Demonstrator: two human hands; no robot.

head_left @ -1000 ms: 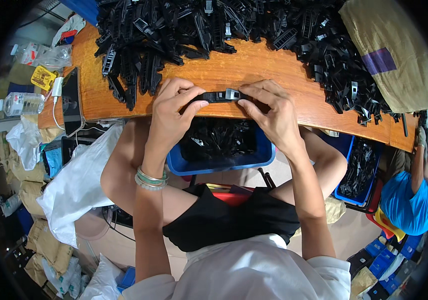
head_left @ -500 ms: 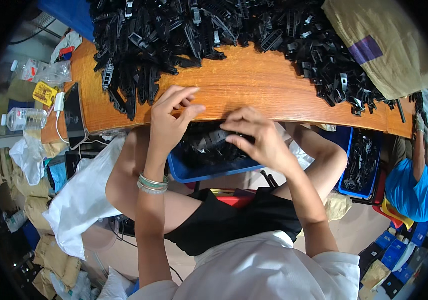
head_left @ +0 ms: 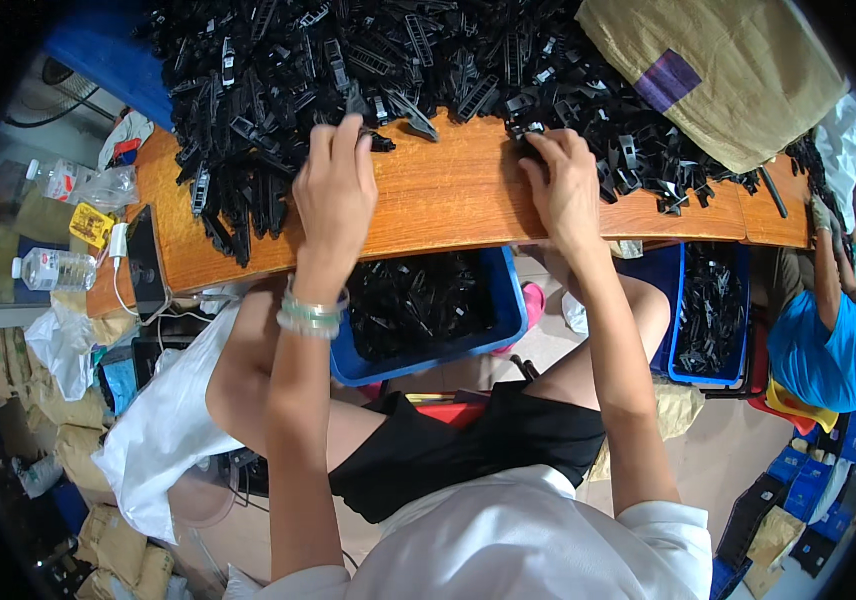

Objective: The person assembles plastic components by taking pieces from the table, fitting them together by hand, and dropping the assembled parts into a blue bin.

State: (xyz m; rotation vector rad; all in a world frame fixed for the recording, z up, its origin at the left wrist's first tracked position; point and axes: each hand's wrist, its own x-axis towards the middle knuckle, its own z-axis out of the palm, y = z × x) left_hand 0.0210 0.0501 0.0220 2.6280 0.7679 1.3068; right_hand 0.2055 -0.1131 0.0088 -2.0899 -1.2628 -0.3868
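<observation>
A large heap of black plastic parts (head_left: 278,90), some long and ladder-like, some small and clip-like, covers the far side of the wooden table (head_left: 448,190). My left hand (head_left: 336,195) reaches over the table to the heap's near edge, its fingertips closed on a narrow black plastic part (head_left: 356,100). Further right, my right hand (head_left: 566,190) has thumb and fingers curled round a small black plastic part (head_left: 528,132) at the heap's edge, mostly hidden by the fingers. Below the table edge, a blue bin (head_left: 418,368) between my legs holds more black parts.
Right of my legs stands another blue bin (head_left: 710,378) with black parts. A brown sack (head_left: 718,80) lies over the heap's right side. Plastic bottles (head_left: 60,270), a cable and a dark tablet-like device (head_left: 148,260) are at left. A person in blue (head_left: 823,345) works at far right.
Both hands have moved from above the blue bin and near table edge forward to the heap, closing on parts there. The bin's contents now show more fully.
</observation>
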